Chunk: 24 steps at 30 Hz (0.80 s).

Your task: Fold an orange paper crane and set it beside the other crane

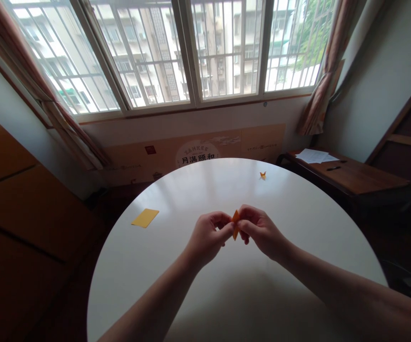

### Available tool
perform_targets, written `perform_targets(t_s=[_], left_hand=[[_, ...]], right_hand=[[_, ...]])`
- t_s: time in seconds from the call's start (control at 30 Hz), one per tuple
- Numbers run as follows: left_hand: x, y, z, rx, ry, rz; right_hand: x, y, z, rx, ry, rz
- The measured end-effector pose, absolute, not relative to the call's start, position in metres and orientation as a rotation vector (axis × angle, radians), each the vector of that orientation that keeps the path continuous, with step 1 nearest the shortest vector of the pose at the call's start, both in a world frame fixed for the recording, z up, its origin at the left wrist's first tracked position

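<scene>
Above the middle of a round white table point(298, 223) both my hands pinch a small folded piece of orange paper point(235, 224). My left hand point(208, 236) grips it from the left with closed fingers. My right hand point(260, 229) grips it from the right, fingers curled. Most of the paper is hidden between the fingertips. A flat yellow-orange sheet of paper point(145, 217) lies on the table at the left. A small finished orange paper figure point(262, 175) stands on the far side of the table.
A dark wooden side table point(362, 178) at the right carries white papers point(314, 155) and a black pen point(333, 168). A barred window point(191, 52) with curtains fills the far wall. A printed cardboard panel point(198, 152) leans below it. Wooden furniture stands at the left.
</scene>
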<state>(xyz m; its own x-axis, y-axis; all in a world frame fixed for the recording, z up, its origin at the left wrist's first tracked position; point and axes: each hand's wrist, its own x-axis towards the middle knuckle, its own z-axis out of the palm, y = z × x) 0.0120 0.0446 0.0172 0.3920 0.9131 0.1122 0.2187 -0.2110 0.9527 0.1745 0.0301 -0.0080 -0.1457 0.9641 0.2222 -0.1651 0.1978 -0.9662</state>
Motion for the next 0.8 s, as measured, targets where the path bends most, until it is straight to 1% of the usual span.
perform_targets(t_s=[0.5,0.8], left_hand=[[0.0125,0.0457,0.0163,1.638,1.031,0.901],[0.0107,0.0482,0.0169,1.589,1.028,1.012]], right_hand=[[0.1753,0.0333,-0.0112,-0.879,-1.373,1.173],[0.1733,0.0300,-0.0155,-0.948,-1.493,1.244]])
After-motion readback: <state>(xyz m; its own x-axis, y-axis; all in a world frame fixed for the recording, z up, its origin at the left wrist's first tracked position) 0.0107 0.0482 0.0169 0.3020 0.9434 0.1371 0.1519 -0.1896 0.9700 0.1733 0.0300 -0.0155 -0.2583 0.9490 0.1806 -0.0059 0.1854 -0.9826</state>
